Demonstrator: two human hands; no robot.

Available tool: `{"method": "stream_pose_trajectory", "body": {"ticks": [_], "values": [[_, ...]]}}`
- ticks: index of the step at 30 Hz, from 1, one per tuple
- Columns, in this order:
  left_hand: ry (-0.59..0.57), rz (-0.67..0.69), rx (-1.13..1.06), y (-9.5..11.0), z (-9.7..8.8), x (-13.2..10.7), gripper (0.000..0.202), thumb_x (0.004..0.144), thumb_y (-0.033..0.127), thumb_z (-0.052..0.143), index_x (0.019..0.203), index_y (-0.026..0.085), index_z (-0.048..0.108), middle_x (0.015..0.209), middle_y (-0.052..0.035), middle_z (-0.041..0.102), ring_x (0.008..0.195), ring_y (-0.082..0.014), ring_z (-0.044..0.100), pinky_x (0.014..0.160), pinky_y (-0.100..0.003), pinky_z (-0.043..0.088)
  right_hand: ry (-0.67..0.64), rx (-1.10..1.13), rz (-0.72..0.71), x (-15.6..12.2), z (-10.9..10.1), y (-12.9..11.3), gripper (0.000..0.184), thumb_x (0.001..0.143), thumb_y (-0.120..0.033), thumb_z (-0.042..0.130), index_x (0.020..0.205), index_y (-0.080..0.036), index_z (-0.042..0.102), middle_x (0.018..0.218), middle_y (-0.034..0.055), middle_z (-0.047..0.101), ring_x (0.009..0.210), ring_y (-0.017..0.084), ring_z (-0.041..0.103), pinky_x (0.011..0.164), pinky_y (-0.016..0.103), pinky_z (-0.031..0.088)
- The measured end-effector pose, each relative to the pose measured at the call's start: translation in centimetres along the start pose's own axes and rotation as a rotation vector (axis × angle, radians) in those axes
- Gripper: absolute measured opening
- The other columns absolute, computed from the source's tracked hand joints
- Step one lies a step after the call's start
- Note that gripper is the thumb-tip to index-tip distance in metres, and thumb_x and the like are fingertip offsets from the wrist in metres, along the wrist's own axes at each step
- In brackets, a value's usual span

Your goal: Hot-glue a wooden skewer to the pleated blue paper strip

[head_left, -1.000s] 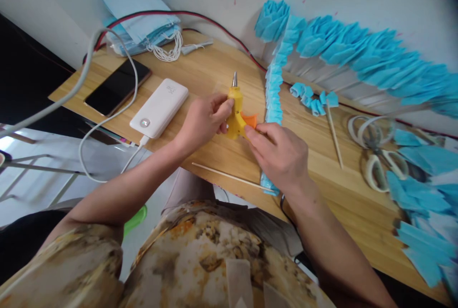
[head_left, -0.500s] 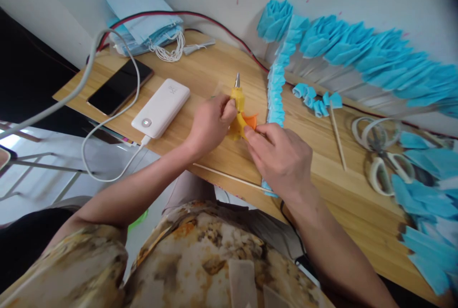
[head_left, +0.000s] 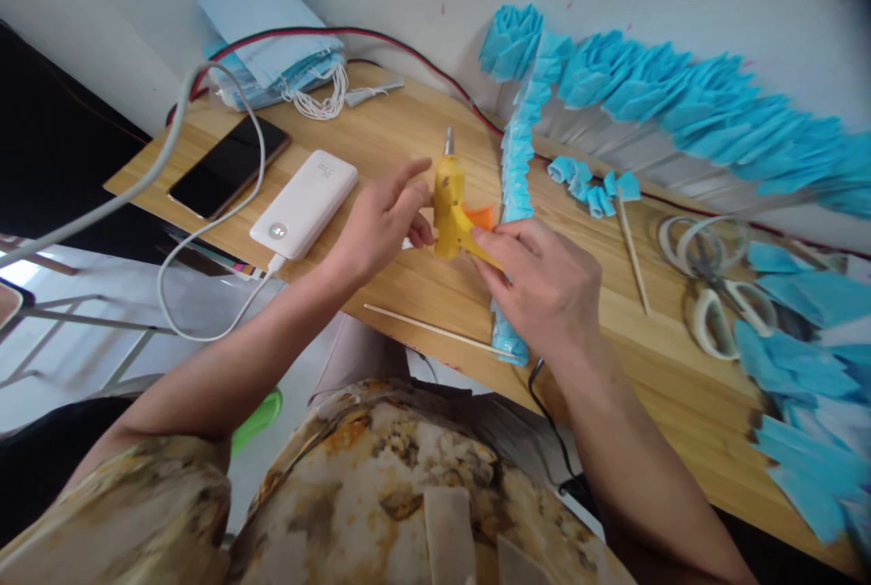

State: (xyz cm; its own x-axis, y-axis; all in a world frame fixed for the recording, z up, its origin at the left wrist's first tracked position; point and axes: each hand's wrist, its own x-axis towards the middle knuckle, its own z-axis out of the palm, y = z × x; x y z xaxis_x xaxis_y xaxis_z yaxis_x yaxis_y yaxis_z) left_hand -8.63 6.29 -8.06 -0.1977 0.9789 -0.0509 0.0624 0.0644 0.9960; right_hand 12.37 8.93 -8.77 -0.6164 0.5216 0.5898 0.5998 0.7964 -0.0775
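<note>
A yellow hot glue gun (head_left: 447, 209) with an orange trigger is held over the table, its metal nozzle pointing away from me. My right hand (head_left: 544, 281) is closed round its handle. Just left of the gun's body, my left hand (head_left: 391, 218) has its fingers apart; whether a fingertip touches the gun I cannot tell. Behind the gun, a long strip of pleated blue material (head_left: 518, 154) runs toward me, partly covered by my right hand. One end of a thin stick (head_left: 435, 329) meets the strip's near end at the table edge.
A white power bank (head_left: 305, 204) with a cable and a phone (head_left: 228, 166) lie left. Stacked face masks (head_left: 265, 32) are behind them. Blue fabric flowers (head_left: 653, 77) line the wall. Scissors (head_left: 718, 299), tape rolls (head_left: 700, 245), another stick (head_left: 632, 249) and blue pieces (head_left: 803, 367) lie right.
My left hand has come off the glue gun's front and shifted left, its fingers opening. My right hand still grips the handle. The whole view has shifted slightly.
</note>
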Motion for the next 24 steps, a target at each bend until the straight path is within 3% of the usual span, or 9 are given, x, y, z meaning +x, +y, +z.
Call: {"method": "stream_pose_trajectory", "body": {"ticks": [3, 6, 8, 10, 11, 14, 17, 21, 24], "values": [[0.082, 0.065, -0.020, -0.5, -0.8, -0.3, 0.029, 0.085, 0.019, 0.056, 0.112, 0.018, 0.066, 0.093, -0.0034, 0.073, 0.063, -0.0118, 0.062, 0.055, -0.024, 0.046, 0.055, 0.024, 0.066, -1.0, -2.1, 2.0, 0.017, 0.096, -0.029, 0.072, 0.112, -0.026, 0.075, 0.099, 0.0075, 0.080, 0.088, 0.024, 0.076, 0.072, 0.037, 0.057], [0.144, 0.142, 0.083, -1.2, -1.6, -0.7, 0.016, 0.073, 0.013, 0.050, 0.076, 0.019, 0.064, 0.068, 0.0007, 0.063, 0.055, -0.0103, 0.050, 0.051, -0.025, 0.037, 0.131, -0.039, 0.292, -4.0, -5.1, 4.3, 0.027, 0.089, -0.034, 0.081, 0.113, -0.024, 0.076, 0.103, 0.0116, 0.081, 0.091, 0.029, 0.078, 0.078, 0.042, 0.061], [0.143, 0.172, 0.148, -1.7, -1.9, -1.0, 0.017, 0.070, 0.012, 0.046, 0.061, 0.021, 0.057, 0.055, 0.0023, 0.051, 0.052, -0.0108, 0.043, 0.052, -0.027, 0.033, 0.214, -0.055, 0.476, -7.1, -7.0, 5.6, 0.037, 0.082, -0.041, 0.086, 0.114, -0.026, 0.077, 0.104, 0.0128, 0.082, 0.092, 0.033, 0.079, 0.080, 0.048, 0.062], [0.111, 0.189, 0.170, -2.0, -2.1, -1.3, 0.018, 0.071, 0.012, 0.045, 0.059, 0.022, 0.053, 0.055, 0.0021, 0.048, 0.054, -0.0121, 0.042, 0.054, -0.029, 0.031, 0.219, 0.044, 0.646, -10.9, -8.5, 6.6, 0.040, 0.085, -0.040, 0.083, 0.122, -0.029, 0.075, 0.118, 0.0128, 0.080, 0.108, 0.036, 0.077, 0.095, 0.057, 0.060], [0.095, 0.197, 0.180, -2.0, -2.1, -1.4, 0.018, 0.073, 0.012, 0.046, 0.059, 0.022, 0.052, 0.055, 0.0020, 0.047, 0.055, -0.0126, 0.041, 0.055, -0.030, 0.030, 0.232, 0.060, 0.683, -12.8, -9.1, 7.1, 0.036, 0.085, -0.039, 0.083, 0.120, -0.032, 0.076, 0.116, 0.0117, 0.080, 0.106, 0.036, 0.077, 0.095, 0.057, 0.059], [0.073, 0.210, 0.288, -1.8, -2.0, -1.8, 0.021, 0.078, 0.013, 0.049, 0.060, 0.023, 0.051, 0.057, 0.0016, 0.044, 0.057, -0.0138, 0.040, 0.058, -0.032, 0.029, 0.275, 0.082, 0.667, -18.4, -10.7, 8.2, 0.033, 0.077, -0.036, 0.089, 0.109, -0.035, 0.080, 0.101, 0.0118, 0.083, 0.089, 0.035, 0.080, 0.075, 0.048, 0.063], [0.087, 0.204, 0.430, -1.4, -2.0, -2.0, 0.021, 0.080, 0.012, 0.051, 0.062, 0.023, 0.052, 0.059, 0.0008, 0.047, 0.060, -0.0145, 0.042, 0.062, -0.034, 0.030, 0.123, 0.117, 0.620, -22.4, -11.9, 8.0, 0.027, 0.075, -0.039, 0.090, 0.101, -0.038, 0.080, 0.089, 0.0083, 0.083, 0.072, 0.028, 0.078, 0.060, 0.038, 0.060], [0.096, 0.198, 0.525, -1.1, -1.8, -2.1, 0.018, 0.081, 0.015, 0.054, 0.065, 0.024, 0.054, 0.063, -0.0005, 0.052, 0.065, -0.0166, 0.046, 0.064, -0.036, 0.030, 0.080, 0.142, 0.864, -24.6, -12.7, 6.1, 0.035, 0.078, -0.048, 0.085, 0.106, -0.029, 0.077, 0.100, 0.0057, 0.082, 0.087, 0.031, 0.078, 0.069, 0.046, 0.064], [0.063, 0.192, 0.545, -1.0, -0.9, -2.1, 0.018, 0.081, 0.017, 0.055, 0.065, 0.024, 0.056, 0.062, -0.0002, 0.052, 0.063, -0.0160, 0.045, 0.063, -0.035, 0.031, 0.078, 0.159, 0.892, -24.2, -12.3, 5.1, 0.034, 0.078, -0.047, 0.085, 0.104, -0.026, 0.077, 0.101, 0.0065, 0.082, 0.088, 0.029, 0.077, 0.074, 0.044, 0.063]]}}
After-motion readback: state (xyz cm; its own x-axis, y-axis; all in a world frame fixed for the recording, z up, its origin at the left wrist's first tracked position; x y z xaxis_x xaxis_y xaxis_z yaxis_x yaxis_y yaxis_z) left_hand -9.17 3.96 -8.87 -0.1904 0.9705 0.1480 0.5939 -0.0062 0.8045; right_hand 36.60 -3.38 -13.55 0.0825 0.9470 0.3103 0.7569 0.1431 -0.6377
